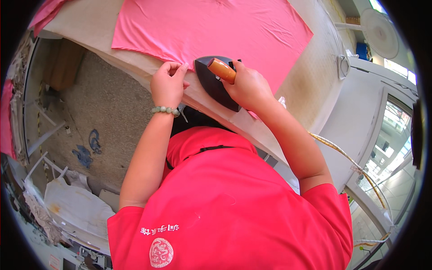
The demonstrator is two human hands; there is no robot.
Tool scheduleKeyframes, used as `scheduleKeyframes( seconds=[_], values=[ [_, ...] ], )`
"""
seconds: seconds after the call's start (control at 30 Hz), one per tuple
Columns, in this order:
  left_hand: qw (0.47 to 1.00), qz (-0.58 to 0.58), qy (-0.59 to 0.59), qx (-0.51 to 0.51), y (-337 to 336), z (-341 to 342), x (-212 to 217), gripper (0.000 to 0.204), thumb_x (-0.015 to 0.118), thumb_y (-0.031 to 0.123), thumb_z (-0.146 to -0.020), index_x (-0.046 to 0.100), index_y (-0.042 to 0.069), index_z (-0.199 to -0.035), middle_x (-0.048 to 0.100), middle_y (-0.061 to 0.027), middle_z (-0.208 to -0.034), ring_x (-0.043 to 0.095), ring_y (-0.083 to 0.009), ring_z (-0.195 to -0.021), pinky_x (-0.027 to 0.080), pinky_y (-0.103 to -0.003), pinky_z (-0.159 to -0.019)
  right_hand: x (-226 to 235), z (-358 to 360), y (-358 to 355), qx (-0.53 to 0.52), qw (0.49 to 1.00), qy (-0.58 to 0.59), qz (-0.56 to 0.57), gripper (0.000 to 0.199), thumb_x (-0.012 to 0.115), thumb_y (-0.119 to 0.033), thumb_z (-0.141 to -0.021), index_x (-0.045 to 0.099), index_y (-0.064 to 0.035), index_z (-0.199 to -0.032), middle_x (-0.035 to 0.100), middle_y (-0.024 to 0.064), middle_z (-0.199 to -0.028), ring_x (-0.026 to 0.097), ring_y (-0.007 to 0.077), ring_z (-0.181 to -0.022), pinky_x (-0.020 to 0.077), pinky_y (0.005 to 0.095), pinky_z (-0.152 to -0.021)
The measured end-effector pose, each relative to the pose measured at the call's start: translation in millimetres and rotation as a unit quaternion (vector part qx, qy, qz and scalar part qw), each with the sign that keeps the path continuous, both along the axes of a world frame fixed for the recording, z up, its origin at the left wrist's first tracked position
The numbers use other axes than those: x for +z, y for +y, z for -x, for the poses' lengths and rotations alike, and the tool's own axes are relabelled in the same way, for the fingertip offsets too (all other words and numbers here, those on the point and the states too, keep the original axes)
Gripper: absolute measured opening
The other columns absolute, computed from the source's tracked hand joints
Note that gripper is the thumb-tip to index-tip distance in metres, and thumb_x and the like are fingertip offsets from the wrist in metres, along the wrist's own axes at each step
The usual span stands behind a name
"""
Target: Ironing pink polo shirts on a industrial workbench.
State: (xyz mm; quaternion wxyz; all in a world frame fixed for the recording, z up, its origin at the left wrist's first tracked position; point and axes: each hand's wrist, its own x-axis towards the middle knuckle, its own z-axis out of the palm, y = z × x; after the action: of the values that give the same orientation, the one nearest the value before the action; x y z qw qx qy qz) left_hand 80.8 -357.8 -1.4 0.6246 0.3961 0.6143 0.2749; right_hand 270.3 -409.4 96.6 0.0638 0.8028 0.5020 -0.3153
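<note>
A large pink cloth [216, 31] lies spread over the pale padded ironing table [315, 85]. My right hand [252, 85] is wrapped round the orange-brown handle of a dark iron [212, 83]. The iron rests flat across the cloth's near edge, its pointed tip to the far left. Just left of that tip, my left hand [168, 83] pinches the near edge of the cloth between thumb and forefinger. A beaded bracelet [164, 110] circles my left wrist.
A cord [346, 155] hangs down along the right side. A wire iron stand [343, 66] sits at the table's right edge, near a white fan [380, 33]. At the lower left stands a cloth-covered board [76, 207]; blue scraps [83, 155] lie on the floor.
</note>
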Motion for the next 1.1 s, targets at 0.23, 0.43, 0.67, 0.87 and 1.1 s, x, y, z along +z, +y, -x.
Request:
scheduleKeyframes(
  seconds=[0.23, 0.43, 0.67, 0.87, 1.1],
  values=[
    [0.993, -0.039, 0.111, -0.014, 1, 4, 1, 0.02, 0.076, 0.017, -0.092, 0.067, 0.002, -0.084, 0.073, -0.0067, -0.074, 0.07, -0.0148, -0.059, 0.055, -0.032, -0.059, 1, -1, -1, -0.008, 1.0, 0.0, 0.004, 0.051, 0.07, -0.035, -0.094, 0.06, -0.0048, -0.134, 0.074, 0.0251, -0.104, 0.07, 0.0448, -0.101, 0.0545, 0.0541, -0.086],
    [0.974, -0.128, 0.184, -0.033, -1, 5, -5, 0.018, 0.078, 0.015, -0.087, 0.064, 0.004, -0.085, 0.072, -0.0095, -0.076, 0.071, -0.0246, -0.068, 0.056, -0.039, -0.067, -3, 2, 6, 0.002, 1.0, 0.006, -0.012, 0.045, 0.07, -0.034, -0.094, 0.063, -0.0032, -0.126, 0.074, 0.0252, -0.102, 0.07, 0.0458, -0.097, 0.0549, 0.0541, -0.084],
    [0.944, -0.149, 0.278, -0.092, 3, 3, 4, 0.027, 0.081, 0.021, -0.084, 0.06, 0.007, -0.092, 0.072, -0.0131, -0.081, 0.072, -0.0336, -0.078, 0.056, -0.045, -0.072, -3, 10, 34, 0.05, 0.997, 0.014, -0.057, 0.034, 0.064, -0.026, -0.092, 0.066, 0.0031, -0.109, 0.075, 0.0236, -0.098, 0.073, 0.0434, -0.092, 0.058, 0.0515, -0.082],
    [0.927, -0.107, 0.332, -0.139, 8, 10, 6, 0.031, 0.083, 0.027, -0.084, 0.06, 0.008, -0.094, 0.072, -0.0149, -0.082, 0.071, -0.0385, -0.082, 0.055, -0.049, -0.073, -6, 6, 43, 0.083, 0.995, 0.043, -0.034, 0.034, 0.068, -0.028, -0.094, 0.066, 0.0011, -0.111, 0.074, 0.0256, -0.096, 0.072, 0.0448, -0.092, 0.0563, 0.0522, -0.081],
    [0.919, -0.117, 0.34, -0.162, 10, 28, 5, 0.033, 0.084, 0.029, -0.084, 0.063, 0.008, -0.099, 0.071, -0.0161, -0.082, 0.071, -0.0378, -0.082, 0.056, -0.048, -0.074, -1, 3, 31, 0.171, 0.983, 0.059, 0.021, 0.048, 0.066, -0.026, -0.093, 0.057, -0.0003, -0.133, 0.073, 0.024, -0.095, 0.071, 0.0439, -0.093, 0.0557, 0.052, -0.082]
  ],
)
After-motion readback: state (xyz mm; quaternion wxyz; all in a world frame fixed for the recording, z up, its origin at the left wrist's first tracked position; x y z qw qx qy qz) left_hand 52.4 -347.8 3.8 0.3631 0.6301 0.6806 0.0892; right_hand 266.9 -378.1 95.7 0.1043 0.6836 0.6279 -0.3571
